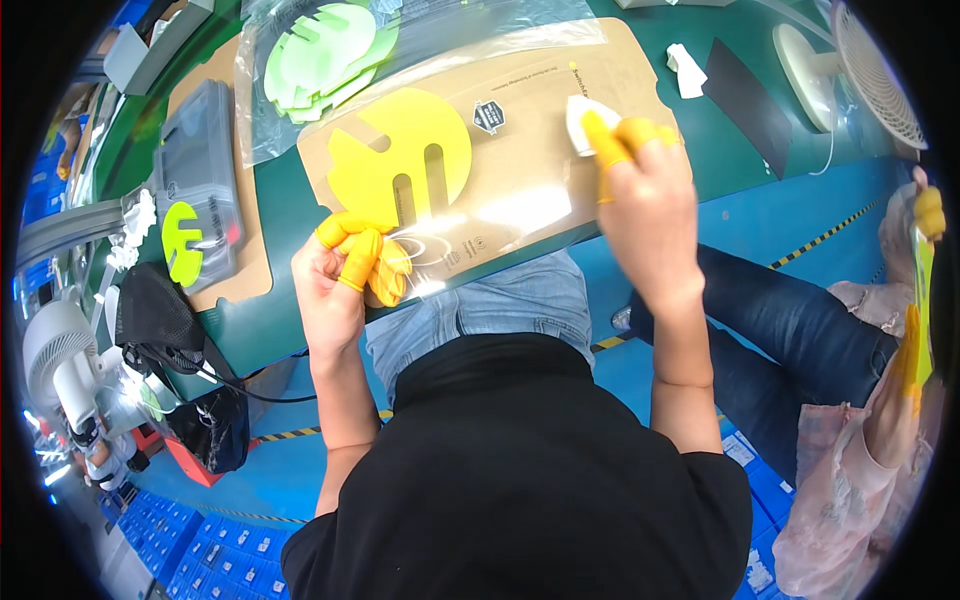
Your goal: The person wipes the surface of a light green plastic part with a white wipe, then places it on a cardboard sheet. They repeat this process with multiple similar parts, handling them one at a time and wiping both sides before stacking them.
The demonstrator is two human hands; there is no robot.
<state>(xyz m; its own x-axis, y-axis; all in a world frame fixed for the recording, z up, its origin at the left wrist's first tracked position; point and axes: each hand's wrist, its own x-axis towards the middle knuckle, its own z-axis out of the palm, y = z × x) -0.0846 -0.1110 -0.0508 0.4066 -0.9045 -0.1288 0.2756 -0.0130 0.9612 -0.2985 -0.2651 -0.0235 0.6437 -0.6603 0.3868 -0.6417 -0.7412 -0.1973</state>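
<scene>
A brown printed panel [530,90] with a glossy surface lies in front of me on the green table. Flat on its left half rests a bright yellow slotted disc [445,140]. My right hand [650,185], in yellow finger cots, presses a folded white wipe [577,125] against the panel's upper right part. At the panel's near left edge, just below the disc, is my left hand [345,265], also in yellow finger cots. Its fingers are curled together, and what they grip is hidden.
Pale green slotted discs [325,60] lie on clear plastic film at the back left. A grey plastic case [200,150] stands left, with a small yellow cutout [182,245]. A black sheet [750,105], crumpled white wipe [686,72] and fan [875,75] are right, near a co-worker's gloved hand [912,365].
</scene>
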